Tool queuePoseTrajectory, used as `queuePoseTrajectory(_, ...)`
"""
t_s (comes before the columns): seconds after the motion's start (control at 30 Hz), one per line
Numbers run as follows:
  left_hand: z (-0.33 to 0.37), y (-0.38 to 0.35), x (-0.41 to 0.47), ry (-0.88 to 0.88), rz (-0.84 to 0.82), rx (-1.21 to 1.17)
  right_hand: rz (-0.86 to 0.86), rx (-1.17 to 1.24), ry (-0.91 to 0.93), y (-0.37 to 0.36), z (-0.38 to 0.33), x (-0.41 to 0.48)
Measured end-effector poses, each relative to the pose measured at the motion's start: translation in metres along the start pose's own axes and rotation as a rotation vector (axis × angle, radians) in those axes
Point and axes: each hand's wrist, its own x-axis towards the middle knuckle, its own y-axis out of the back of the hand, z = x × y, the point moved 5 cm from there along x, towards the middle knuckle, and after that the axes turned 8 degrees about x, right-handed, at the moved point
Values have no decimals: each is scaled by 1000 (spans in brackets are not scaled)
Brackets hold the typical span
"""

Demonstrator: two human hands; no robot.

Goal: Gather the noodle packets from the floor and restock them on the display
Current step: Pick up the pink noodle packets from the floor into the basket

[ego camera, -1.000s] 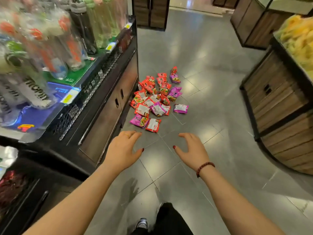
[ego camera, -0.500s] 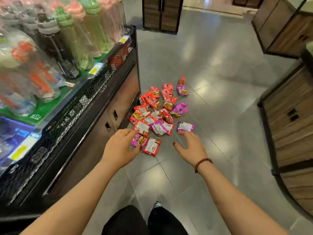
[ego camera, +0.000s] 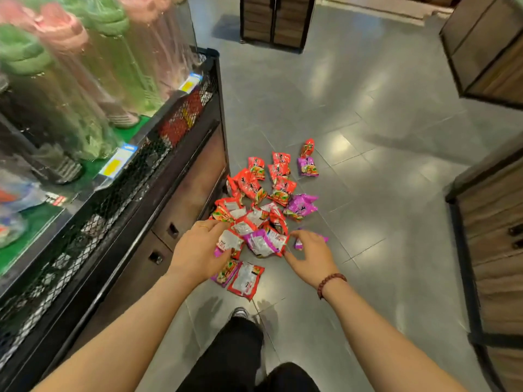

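Noodle packets (ego camera: 263, 193), red and purple, lie in a loose heap on the grey tiled floor (ego camera: 368, 137). The heap's left edge is just beside the foot of the dark display unit (ego camera: 181, 193), under its mesh rail (ego camera: 113, 199). Bare tile runs from the heap's right edge to the wooden cabinet (ego camera: 495, 236), well apart.

Left hand (ego camera: 198, 253): fingers curled over a red-and-white packet (ego camera: 230, 241) at the heap's near left edge; cannot tell whether it has a grip. Right hand (ego camera: 310, 257): fingers bent and spread over a purple packet (ego camera: 298, 244) at the near right edge, which is mostly hidden; hold or contact cannot be told. One red packet (ego camera: 246, 281) lies nearest, between the wrists, just ahead of a shoe (ego camera: 239, 312).
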Motion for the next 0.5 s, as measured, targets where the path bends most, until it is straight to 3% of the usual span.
queuePoseTrajectory(0.2, -18, -14, 76, 65, -46, -35, -68, -4, -48, 8, 14, 86)
queuePoseTrajectory(0.4, -42, -61, 117, 335, -69, -101, -280, 29, -75, -12, 46, 185)
queuePoseTrajectory(0.5, -52, -94, 127, 552, -54, -162, -364, 79, -134, -32, 72, 233)
